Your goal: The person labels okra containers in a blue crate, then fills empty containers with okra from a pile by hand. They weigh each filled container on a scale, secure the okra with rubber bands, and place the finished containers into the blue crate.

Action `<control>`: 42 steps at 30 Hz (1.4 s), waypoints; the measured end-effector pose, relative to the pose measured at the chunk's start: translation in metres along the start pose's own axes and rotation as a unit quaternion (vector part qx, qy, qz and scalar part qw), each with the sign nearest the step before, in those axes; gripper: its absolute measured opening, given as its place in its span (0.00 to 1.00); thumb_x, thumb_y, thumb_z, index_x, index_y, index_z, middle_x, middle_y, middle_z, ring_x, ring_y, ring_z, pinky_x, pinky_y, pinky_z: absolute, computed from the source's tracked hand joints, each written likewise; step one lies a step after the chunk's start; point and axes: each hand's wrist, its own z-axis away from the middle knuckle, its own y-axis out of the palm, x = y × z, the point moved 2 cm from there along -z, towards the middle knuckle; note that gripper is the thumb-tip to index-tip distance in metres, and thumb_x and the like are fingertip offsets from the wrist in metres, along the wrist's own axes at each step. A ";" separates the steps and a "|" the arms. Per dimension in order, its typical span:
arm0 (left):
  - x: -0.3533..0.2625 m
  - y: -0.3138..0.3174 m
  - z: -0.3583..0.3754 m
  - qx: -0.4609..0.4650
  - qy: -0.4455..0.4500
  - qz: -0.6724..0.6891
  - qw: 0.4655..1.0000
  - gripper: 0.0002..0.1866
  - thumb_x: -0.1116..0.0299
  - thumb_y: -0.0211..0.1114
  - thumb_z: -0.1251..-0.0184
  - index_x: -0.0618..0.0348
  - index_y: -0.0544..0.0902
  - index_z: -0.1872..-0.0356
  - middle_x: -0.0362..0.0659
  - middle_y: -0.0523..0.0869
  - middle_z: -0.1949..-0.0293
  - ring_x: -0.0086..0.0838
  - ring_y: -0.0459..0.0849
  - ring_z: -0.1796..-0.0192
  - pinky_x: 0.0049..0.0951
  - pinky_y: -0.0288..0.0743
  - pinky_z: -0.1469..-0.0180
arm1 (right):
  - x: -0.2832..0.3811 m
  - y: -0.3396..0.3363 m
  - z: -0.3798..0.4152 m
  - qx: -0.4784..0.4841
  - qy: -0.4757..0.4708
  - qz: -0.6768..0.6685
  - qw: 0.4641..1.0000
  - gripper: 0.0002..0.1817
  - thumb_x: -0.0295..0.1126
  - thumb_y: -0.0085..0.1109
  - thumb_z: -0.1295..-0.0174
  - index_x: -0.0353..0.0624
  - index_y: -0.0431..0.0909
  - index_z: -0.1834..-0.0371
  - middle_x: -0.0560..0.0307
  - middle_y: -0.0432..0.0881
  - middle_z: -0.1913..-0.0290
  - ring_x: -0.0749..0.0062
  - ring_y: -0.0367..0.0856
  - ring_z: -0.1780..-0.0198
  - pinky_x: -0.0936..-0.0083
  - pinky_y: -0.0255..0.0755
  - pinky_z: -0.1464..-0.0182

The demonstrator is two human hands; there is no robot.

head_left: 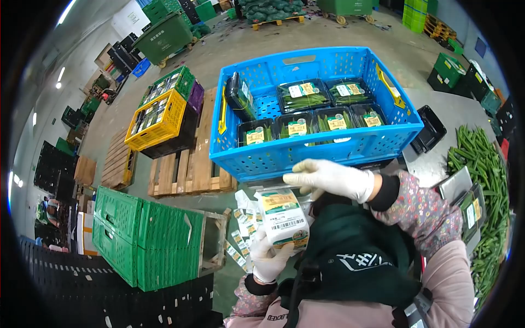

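My left hand, in a white glove, holds a stack of printed labels from its lower left side, fingers wrapped round its edge. Above and right of the stack, my right hand, also gloved, has its fingers stretched out to the left, near the front wall of a blue crate. Inside that crate lie several packed trays of green vegetables, each with a label on top; one black tray leans on end at the left. Loose label strips hang left of the stack.
Loose green pods are heaped at the right, beside packed trays. An empty black tray lies right of the crate. Folded green crates, a yellow crate and wooden pallets stand left.
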 end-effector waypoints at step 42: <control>0.082 0.342 -0.046 0.566 -0.182 0.111 0.796 0.07 0.73 0.76 0.35 0.62 0.84 0.68 0.38 0.89 0.70 0.15 0.84 0.71 0.18 0.76 0.68 | -0.261 0.089 0.280 -0.623 -0.018 -0.342 0.703 0.15 0.31 0.55 0.24 0.35 0.79 0.39 0.57 0.87 0.56 0.80 0.84 0.56 0.81 0.78 0.50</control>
